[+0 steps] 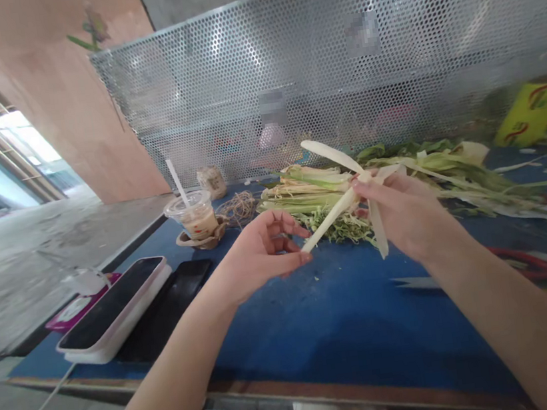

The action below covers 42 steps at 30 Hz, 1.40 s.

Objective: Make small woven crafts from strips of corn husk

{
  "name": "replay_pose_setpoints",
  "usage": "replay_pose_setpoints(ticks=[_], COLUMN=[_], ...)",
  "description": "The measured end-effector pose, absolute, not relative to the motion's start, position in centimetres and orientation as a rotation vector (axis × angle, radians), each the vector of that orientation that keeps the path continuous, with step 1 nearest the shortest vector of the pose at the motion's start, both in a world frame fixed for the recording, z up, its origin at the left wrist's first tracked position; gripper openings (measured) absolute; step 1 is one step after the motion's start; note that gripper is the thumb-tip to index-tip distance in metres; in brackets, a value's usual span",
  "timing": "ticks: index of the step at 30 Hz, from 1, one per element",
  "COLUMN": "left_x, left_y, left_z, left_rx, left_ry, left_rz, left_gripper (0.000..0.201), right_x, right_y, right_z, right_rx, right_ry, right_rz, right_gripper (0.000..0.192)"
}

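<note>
Several pale, cream-coloured leaf strips (332, 219) cross one another above the blue tabletop. My right hand (405, 211) pinches them between thumb and fingers where they cross. One strip points up and to the left, and another hangs down below the fingers. My left hand (264, 253) is closed, its thumb and fingertips at the lower end of the strip that slants toward it. Behind the hands lies a pile of yellow-green stalks and leaves (297, 192). Scissors with red handles (527, 261) rest partly behind my right forearm.
At the left are a phone on a pale case (115, 303), a dark tablet-like slab (167, 313) and a plastic cup with a straw (194, 215). Brown twine (238, 208) sits beside the cup. A perforated metal panel (217, 84) borders the back; a yellow packet (538, 109) stands right.
</note>
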<state>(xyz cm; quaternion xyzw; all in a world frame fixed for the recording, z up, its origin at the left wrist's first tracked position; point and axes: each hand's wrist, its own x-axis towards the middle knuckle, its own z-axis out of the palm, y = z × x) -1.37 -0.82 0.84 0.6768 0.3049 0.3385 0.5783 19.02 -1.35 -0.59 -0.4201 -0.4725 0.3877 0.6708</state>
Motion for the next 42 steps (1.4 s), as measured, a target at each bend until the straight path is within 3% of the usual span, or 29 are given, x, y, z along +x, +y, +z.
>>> replay_pose_setpoints(ticks=[5, 10, 12, 16, 22, 32, 39, 42], left_x=[-2.2, -2.0, -1.6, -0.7, 0.6, 0.5, 0.6, 0.6], left_y=[-1.0, -1.5, -1.5, -1.4, -1.6, -1.0, -1.1, -1.1], left_z=[1.1, 1.6, 1.6, 1.0, -0.3, -0.8, -0.5, -0.6], left_rx=[1.590, 1.620, 1.632, 1.618, 1.542, 1.727, 1.535, 1.515], left_ry=[0.651, 0.625, 0.602, 0.663, 0.733, 0.905, 0.631, 0.608], left_rz=[0.599, 0.469, 0.529, 0.775, 0.981, 1.268, 0.827, 0.849], left_gripper=[0.036, 0.035, 0.026, 0.032, 0.021, 0.018, 0.032, 0.029], right_x=[19.1, 17.8, 17.3, 16.6, 15.6, 15.2, 15.1, 15.4], right_y=[-1.3, -2.3, -2.8, -3.3, -3.8, -3.7, -3.7, -3.5], right_z=[-0.8, -1.1, -1.3, -1.6, -1.5, -1.9, -1.6, -1.6], right_rx=[-0.956, -0.876, -0.865, -0.938, -0.863, -0.969, -0.969, -1.032], right_ry=[-1.142, -1.352, -1.460, -1.615, -1.658, -1.602, -1.596, -1.544], right_rz=[0.795, 0.994, 1.055, 0.969, 1.102, 0.952, 0.902, 0.798], right_gripper=[0.014, 0.020, 0.022, 0.024, 0.018, 0.020, 0.025, 0.027])
